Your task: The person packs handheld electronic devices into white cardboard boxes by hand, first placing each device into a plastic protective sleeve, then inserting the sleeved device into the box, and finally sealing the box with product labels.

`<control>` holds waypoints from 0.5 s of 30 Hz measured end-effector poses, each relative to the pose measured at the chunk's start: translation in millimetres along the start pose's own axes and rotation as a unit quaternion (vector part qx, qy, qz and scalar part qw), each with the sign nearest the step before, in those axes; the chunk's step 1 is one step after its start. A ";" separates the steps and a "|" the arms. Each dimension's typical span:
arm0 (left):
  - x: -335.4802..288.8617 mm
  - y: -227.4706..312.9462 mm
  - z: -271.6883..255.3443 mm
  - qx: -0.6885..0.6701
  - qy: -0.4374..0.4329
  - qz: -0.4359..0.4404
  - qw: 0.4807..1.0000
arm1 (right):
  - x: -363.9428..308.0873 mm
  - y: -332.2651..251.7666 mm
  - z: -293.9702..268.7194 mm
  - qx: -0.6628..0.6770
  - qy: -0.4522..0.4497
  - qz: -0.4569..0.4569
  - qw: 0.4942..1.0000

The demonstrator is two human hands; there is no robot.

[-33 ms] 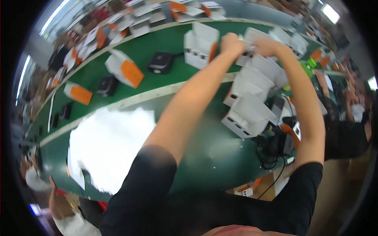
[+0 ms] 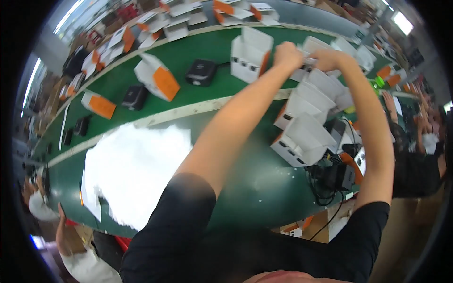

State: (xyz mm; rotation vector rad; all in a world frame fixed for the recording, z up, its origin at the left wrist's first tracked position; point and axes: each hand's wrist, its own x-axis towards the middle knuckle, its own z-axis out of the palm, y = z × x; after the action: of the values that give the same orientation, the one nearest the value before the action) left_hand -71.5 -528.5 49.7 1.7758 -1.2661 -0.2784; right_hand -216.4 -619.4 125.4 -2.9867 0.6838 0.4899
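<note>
Open white carton (image 2: 317,44) on far green conveyor (image 2: 212,45), right of white-and-orange carton (image 2: 245,68). Lid flap points up and away from wearer; long axis roughly left-right, partly hidden. Left hand (image 2: 289,57) curled, right hand (image 2: 328,60) fingers bent, both at carton; grip and finger gap can't tell.

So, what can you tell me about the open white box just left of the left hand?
The box looks like card, white with dark patches along its front and an orange right side. Its lid stands raised at the back; its inside is hidden. It sits upright on the green surface. The left hand is to its right, with no contact discernible.
</note>
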 end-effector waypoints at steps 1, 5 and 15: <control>-13.5 5.9 -7.4 -0.032 -0.009 0.008 0.999 | 2.2 -17.3 -15.7 0.005 -0.051 0.046 0.998; -109.4 38.5 -82.0 -0.210 -0.018 0.060 0.976 | -12.0 -61.1 -75.2 -0.070 0.012 0.081 0.994; -369.4 -56.0 -336.5 0.094 0.084 -0.190 0.974 | 187.4 -221.4 -17.3 0.185 0.129 0.059 0.973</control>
State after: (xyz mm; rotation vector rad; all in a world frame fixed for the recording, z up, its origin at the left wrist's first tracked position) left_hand 10.1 -33.5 83.5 2.1544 -0.8494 -0.2221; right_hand 43.8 -499.8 76.0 -2.6861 0.8646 -0.0287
